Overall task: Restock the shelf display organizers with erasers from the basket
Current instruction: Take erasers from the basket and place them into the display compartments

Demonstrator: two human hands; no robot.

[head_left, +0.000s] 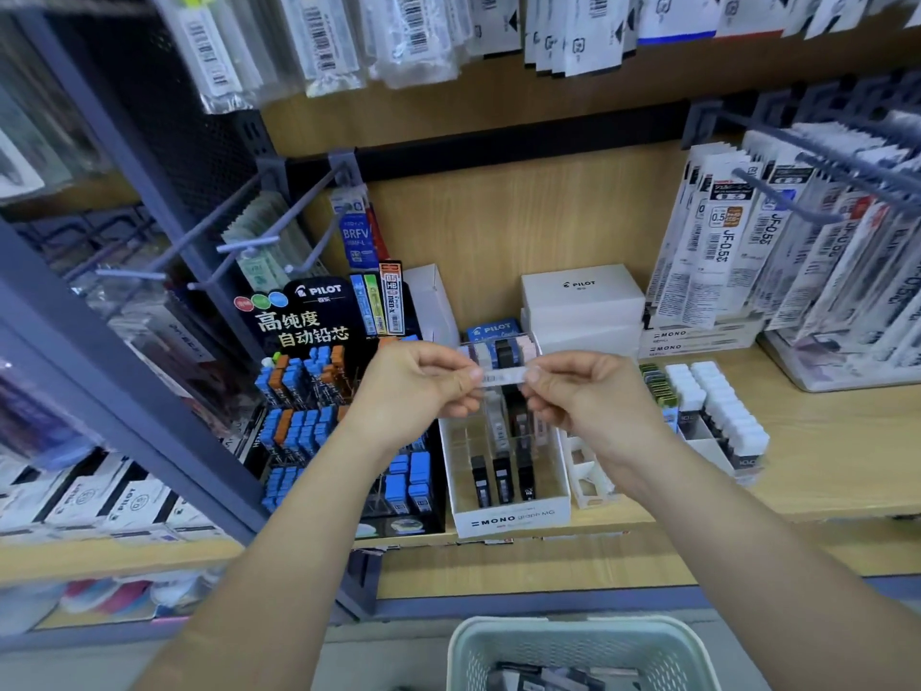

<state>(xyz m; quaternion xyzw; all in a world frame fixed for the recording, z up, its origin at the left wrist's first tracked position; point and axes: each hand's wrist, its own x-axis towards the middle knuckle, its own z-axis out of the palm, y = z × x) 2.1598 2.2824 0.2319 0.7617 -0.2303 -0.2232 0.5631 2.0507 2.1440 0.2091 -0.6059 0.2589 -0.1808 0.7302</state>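
Observation:
Both my hands hold one slim white eraser pack [503,377] level in front of the shelf. My left hand [423,386] pinches its left end and my right hand [578,396] pinches its right end. Directly behind and below it stands the white MONO display organizer [513,516], with several dark and pale packs in its clear compartments. A pale green mesh basket [578,635] sits at the bottom edge below my arms, with several dark packs lying in it.
A black Pilot lead display [319,391] with blue and orange cases stands left of the organizer. White-capped packs fill a tray [712,416] on the right. White Pilot boxes [580,296] sit behind. Metal hooks [279,231] and hanging refill packets [777,251] jut out above.

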